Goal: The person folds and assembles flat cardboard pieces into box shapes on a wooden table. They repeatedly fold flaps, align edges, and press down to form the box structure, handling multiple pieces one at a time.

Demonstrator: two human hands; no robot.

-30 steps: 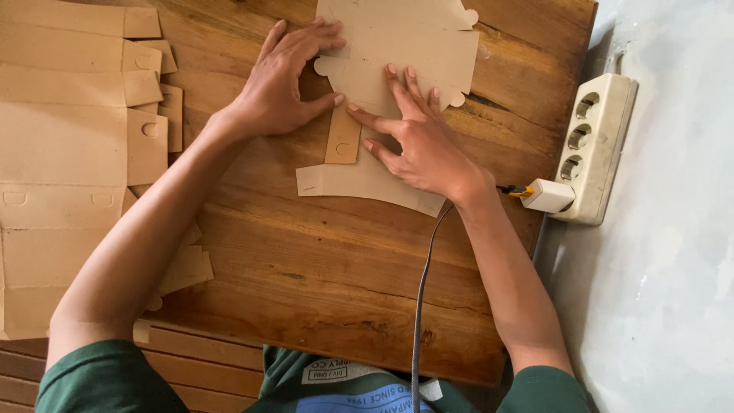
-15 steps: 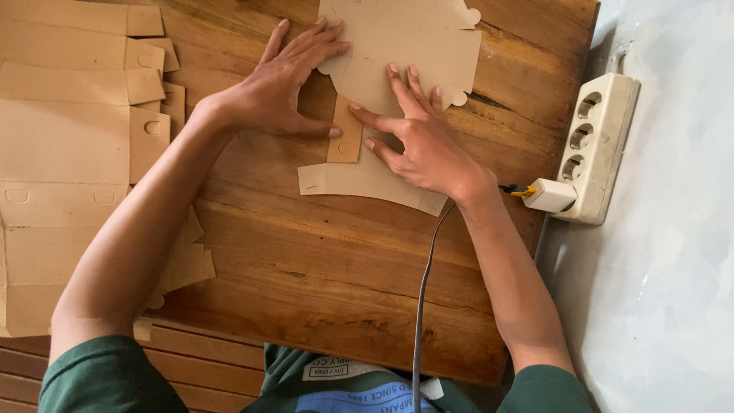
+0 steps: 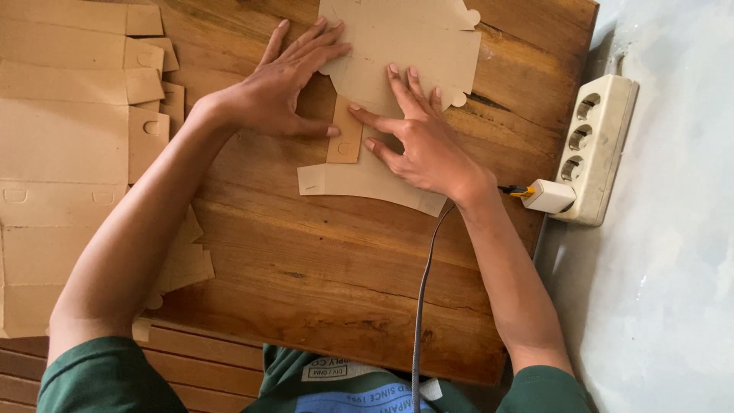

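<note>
A flat brown cardboard box blank (image 3: 397,53) lies on the wooden table (image 3: 321,260) at the far middle. My left hand (image 3: 279,88) rests flat on the table with its fingertips on the blank's left edge and its thumb by a small folded tab (image 3: 344,138). My right hand (image 3: 417,138) presses with spread fingers on the lower part of the blank, index finger pointing at that tab. Neither hand grips anything.
A stack of more flat cardboard blanks (image 3: 69,153) covers the table's left side. A cream power strip (image 3: 596,145) lies at the right edge with a white plug (image 3: 547,195) in it. A grey cable (image 3: 420,306) runs down toward my body. Grey floor lies to the right.
My left hand has slid a little lower and nearer the tab, its thumb now beside it. My right hand has stayed pressed on the blank.
</note>
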